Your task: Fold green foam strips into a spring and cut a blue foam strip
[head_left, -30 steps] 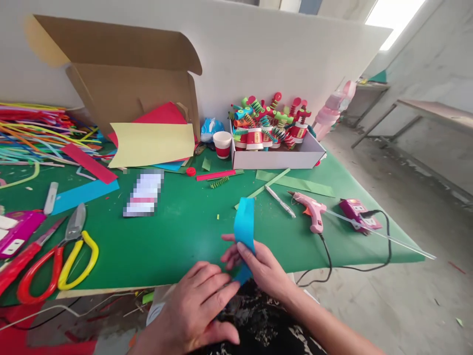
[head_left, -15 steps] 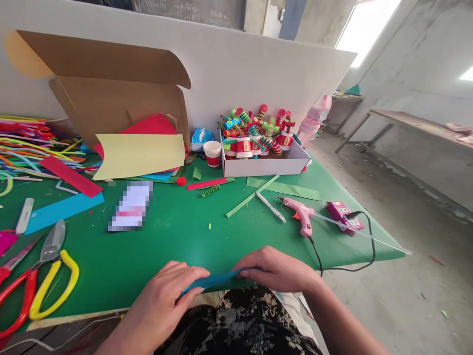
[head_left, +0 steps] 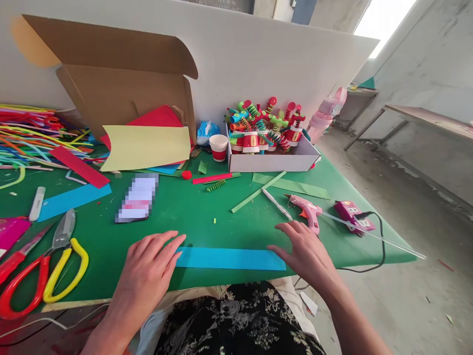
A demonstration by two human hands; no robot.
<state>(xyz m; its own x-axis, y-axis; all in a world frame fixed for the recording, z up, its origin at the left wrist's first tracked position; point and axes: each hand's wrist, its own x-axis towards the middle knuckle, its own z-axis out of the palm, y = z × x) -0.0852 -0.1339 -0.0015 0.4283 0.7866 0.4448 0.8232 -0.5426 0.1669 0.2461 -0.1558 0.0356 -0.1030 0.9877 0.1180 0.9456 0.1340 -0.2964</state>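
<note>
A flat blue paper strip lies lengthwise on the green table near its front edge. My left hand is at the strip's left end, fingers stretched out and covering that end. Over the right end is my right hand, open, with its thumb apart from its fingers and close to the strip; whether the thumb touches it I cannot tell. Beyond the right hand lie a pink glue gun and a white pen. A tiny green paper scrap sits behind the strip.
Red-handled scissors and yellow-and-red shears lie at left, near a phone. At the back stand paper cups, a white box of cup figures and a cardboard box. A purple power block is at right.
The blue strip, held between both hands at the table edge before, now lies flat on the table. Both hands have let go and moved forward and apart.
</note>
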